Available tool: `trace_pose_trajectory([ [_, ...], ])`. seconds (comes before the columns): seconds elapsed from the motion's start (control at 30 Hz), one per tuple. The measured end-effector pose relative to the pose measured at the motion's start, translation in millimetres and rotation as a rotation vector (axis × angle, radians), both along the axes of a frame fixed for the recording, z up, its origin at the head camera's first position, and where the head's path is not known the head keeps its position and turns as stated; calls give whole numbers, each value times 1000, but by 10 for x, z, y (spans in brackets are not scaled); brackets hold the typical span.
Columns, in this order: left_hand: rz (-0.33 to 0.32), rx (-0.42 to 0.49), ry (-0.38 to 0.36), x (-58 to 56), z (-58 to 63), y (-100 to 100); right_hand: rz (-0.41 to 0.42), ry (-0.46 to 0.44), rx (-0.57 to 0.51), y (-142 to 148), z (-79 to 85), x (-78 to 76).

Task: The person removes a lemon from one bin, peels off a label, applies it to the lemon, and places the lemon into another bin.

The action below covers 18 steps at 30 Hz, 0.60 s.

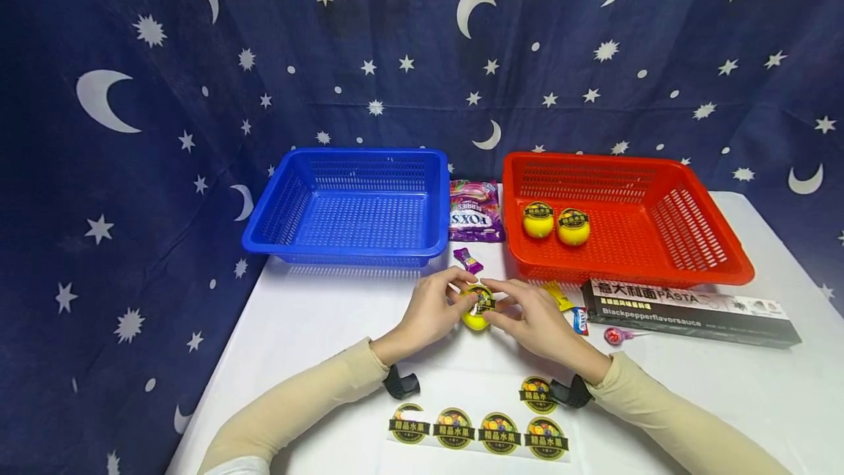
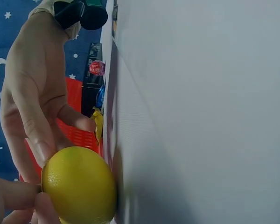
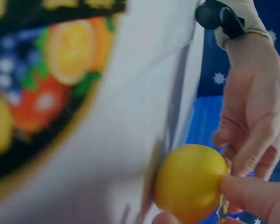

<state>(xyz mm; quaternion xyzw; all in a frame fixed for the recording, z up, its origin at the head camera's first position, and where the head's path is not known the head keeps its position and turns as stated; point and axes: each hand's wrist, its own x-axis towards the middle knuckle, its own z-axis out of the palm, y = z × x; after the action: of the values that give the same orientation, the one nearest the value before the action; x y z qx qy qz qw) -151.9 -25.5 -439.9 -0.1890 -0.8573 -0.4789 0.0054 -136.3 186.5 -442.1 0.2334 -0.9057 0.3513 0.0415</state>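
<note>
On the white table, a yellow lemon [image 1: 474,320] sits between both hands. A round black-and-gold fruit sticker [image 1: 484,300] lies on its upper side. My left hand [image 1: 431,306] holds the lemon from the left, thumb on the sticker and fingers bent around the far edge. From the right, my right hand [image 1: 537,317] grips it with thumb and index finger at the sticker's rim. In the left wrist view the lemon [image 2: 79,184] shows bare yellow skin; the right wrist view shows the sticker's edge [image 3: 222,205] side-on. Some fingertips are hidden behind the fruit.
A sheet of several stickers [image 1: 478,435] lies in front. Behind stand a blue basket [image 1: 343,249] and a red basket [image 1: 626,270] holding two stickered lemons [image 1: 572,229]. Around are a candy bag [image 1: 475,211], wrapped sweets [image 1: 468,261], a lollipop [image 1: 615,336] and a pasta box [image 1: 692,317].
</note>
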Motion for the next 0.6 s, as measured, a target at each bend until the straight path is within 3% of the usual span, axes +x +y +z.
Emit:
trace_pose_trajectory([
  [0.4, 23, -110, 147, 44, -43, -15, 2, 14, -97, -14, -17, -26],
  [0.6, 19, -94, 92, 37, -78, -107, -2, 50, -90, -37, -59, -62],
])
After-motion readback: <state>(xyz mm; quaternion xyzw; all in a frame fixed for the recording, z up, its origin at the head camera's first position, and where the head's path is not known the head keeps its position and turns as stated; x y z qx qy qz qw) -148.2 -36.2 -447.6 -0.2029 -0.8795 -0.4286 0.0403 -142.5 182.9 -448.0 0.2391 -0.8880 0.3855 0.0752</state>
